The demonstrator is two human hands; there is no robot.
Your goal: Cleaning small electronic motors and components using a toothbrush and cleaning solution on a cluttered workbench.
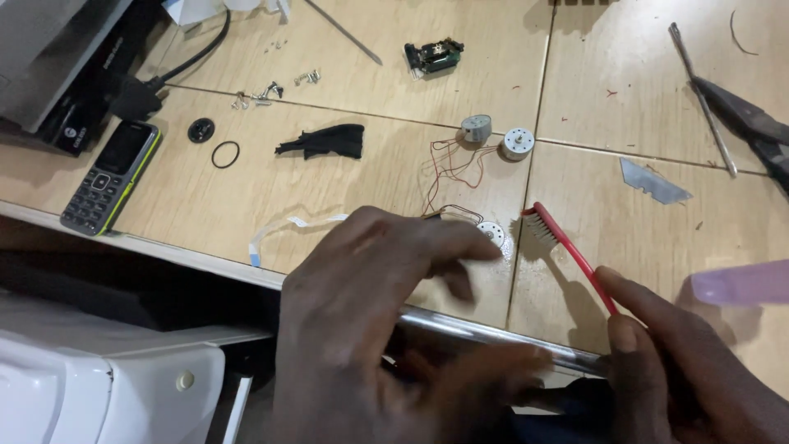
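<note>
My right hand [682, 362] grips the handle of a red toothbrush [567, 242] whose bristled head rests on the tan tiled worktop [329, 74]. My left hand [386, 321] hovers low at the worktop's front edge, fingers spread and blurred, fingertips close to a small white round disc [493, 233] with thin red wires [448, 164] attached. It holds nothing that I can see. Two small silver motors [477, 127] [518, 143] lie farther back, joined to the same wires.
A keypad mobile phone [111, 177] lies at left beside a dark device. A black plastic piece [325, 141], a rubber ring [225, 154], loose screws [267, 92], a white ribbon cable [288, 226], a utility blade [653, 182], pliers [752, 127] and a pink object [740, 284] surround the hands.
</note>
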